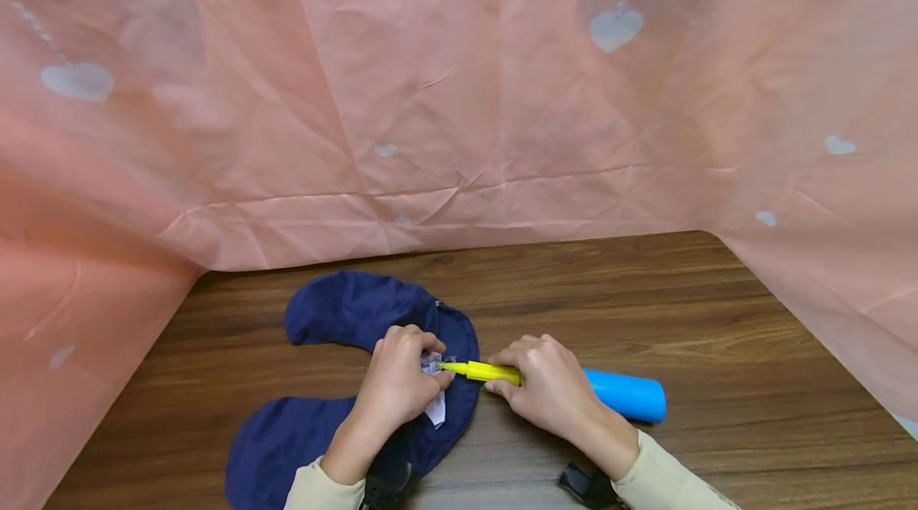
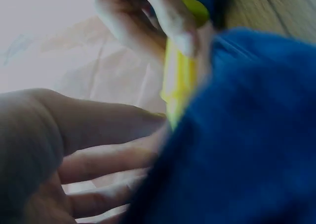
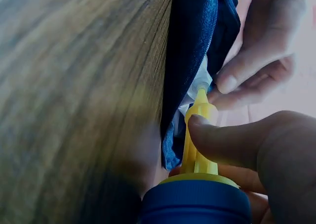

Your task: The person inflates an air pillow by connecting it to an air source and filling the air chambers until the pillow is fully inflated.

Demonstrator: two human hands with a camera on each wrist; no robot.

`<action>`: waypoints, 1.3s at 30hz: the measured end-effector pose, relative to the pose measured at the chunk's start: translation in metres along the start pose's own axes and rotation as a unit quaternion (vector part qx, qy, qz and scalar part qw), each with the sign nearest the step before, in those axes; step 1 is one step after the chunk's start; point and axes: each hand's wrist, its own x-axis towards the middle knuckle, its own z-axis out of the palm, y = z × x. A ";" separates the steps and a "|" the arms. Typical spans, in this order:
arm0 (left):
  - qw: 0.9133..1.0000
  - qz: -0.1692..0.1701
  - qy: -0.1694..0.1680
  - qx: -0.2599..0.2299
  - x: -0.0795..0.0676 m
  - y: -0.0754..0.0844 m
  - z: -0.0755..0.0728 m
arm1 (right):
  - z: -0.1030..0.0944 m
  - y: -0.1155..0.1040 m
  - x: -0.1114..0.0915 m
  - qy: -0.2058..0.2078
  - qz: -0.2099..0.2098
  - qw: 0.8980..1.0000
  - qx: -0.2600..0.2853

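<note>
At lower centre, my right hand (image 1: 551, 384) grips the yellow nozzle (image 1: 495, 372), pointing left to the clear valve (image 1: 431, 365) my left hand (image 1: 400, 376) pinches

Navy U-shaped neck pillow (image 1: 358, 307), lying flat, its gap facing nine o'clock! And at its three o'clock, the blue pump (image 1: 629, 396), near level, yellow nozzle (image 1: 493, 372) pointing to nine, tip right up at the clear valve (image 1: 431, 361); seated inside, perhaps, that join is half hidden.

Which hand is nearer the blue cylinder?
Right. The right hand grips the yellow nozzle fixed to the blue cylinder; the left hand is farther off, by the nozzle's tip.
</note>
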 end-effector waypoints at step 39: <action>0.982 0.126 -0.127 -0.059 0.036 -0.022 0.007 | -0.039 0.069 -0.040 0.015 0.047 0.999 0.016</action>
